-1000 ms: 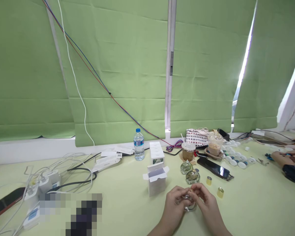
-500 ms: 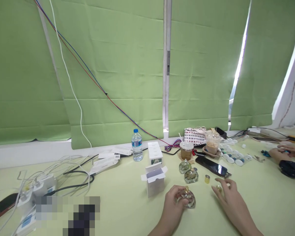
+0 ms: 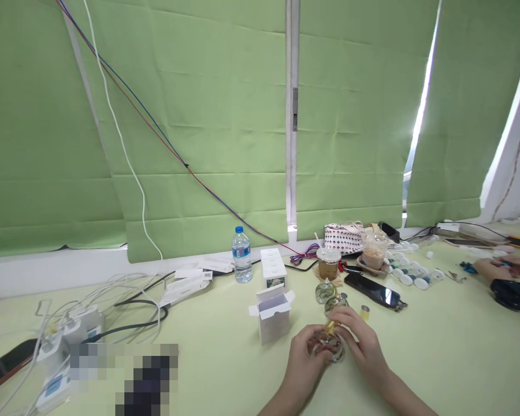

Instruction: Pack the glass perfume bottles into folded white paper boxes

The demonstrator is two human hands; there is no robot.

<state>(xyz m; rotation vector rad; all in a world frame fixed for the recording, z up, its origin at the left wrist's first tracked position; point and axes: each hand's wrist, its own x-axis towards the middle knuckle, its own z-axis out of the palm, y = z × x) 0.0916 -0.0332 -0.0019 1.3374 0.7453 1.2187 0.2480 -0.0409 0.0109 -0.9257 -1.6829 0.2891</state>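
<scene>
My left hand (image 3: 302, 353) is closed round the side of a clear round glass bottle (image 3: 337, 351), which looks like a perfume bottle, on the table. My right hand (image 3: 360, 340) pinches a small gold cap (image 3: 330, 327) at the bottle's neck; whether it is seated there I cannot tell. Just behind are two similar glass bottles, one greenish (image 3: 325, 291) and one partly covered by my right fingers (image 3: 335, 303). Another gold cap (image 3: 364, 312) stands beyond my right knuckles. An open white carton (image 3: 274, 323) stands left of my hands.
Behind are a closed white box (image 3: 273, 267), a water bottle (image 3: 242, 257), two drink cups (image 3: 329, 266) and a phone (image 3: 371, 290). Chargers and cables (image 3: 75, 329) crowd the left. At far right, another person's hands (image 3: 498, 270) work near several white-capped containers (image 3: 411, 276).
My right hand has moved left from the table, bringing the small gold cap to the top of the bottle. My left hand still grips the bottle in about the same place.
</scene>
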